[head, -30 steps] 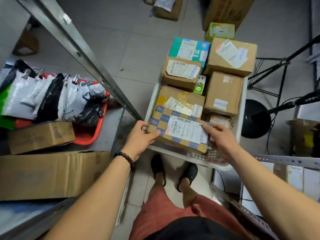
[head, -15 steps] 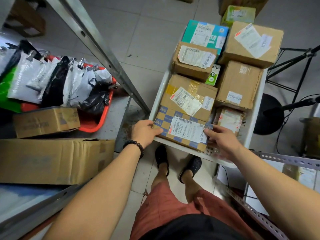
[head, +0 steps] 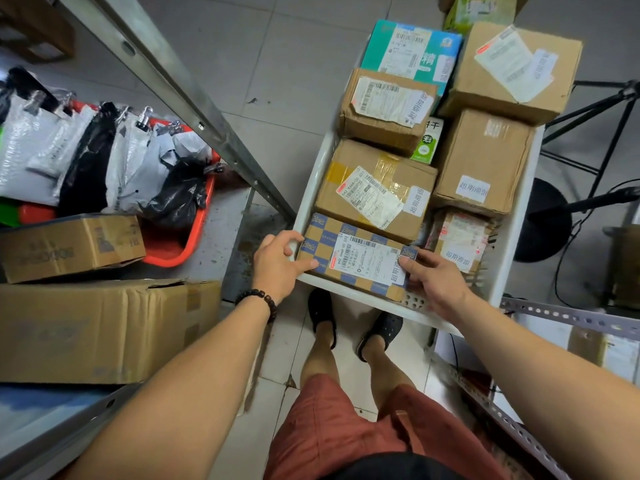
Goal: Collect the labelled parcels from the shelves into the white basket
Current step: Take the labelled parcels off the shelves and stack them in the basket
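- Head view, looking straight down; the white basket (head: 312,188) sat on the floor just ahead of the person's feet, already crowded with boxes.
- The checkered parcel (head: 356,263) lay at the near end of the basket, against the near rim, label up; it looked seated or nearly so, with the taped brown box (head: 375,192) right behind it.
- Left hand (head: 277,263) gripped the parcel's left end, thumb on top and fingers curled round the edge.
- Right hand (head: 437,282) was on the right end; fingers lay nearly straight on the label, pressing rather than wrapping, thumb out of sight.
- Done so far, by my reading: quite a haul; a teal box (head: 412,50), a big carton (head: 516,67), a plain brown box (head: 485,161) and a small wrapped parcel (head: 457,237) were all stacked in there, most with labels showing.
- Left to do: on the shelf to the left a small cardboard box (head: 69,247) and a long carton (head: 97,330) waited, beside a red tray (head: 180,244) of clipped mailer bags (head: 104,161); whether those carried labels I could not tell.
- Room looked tight; any further parcel would probably have to ride on top.
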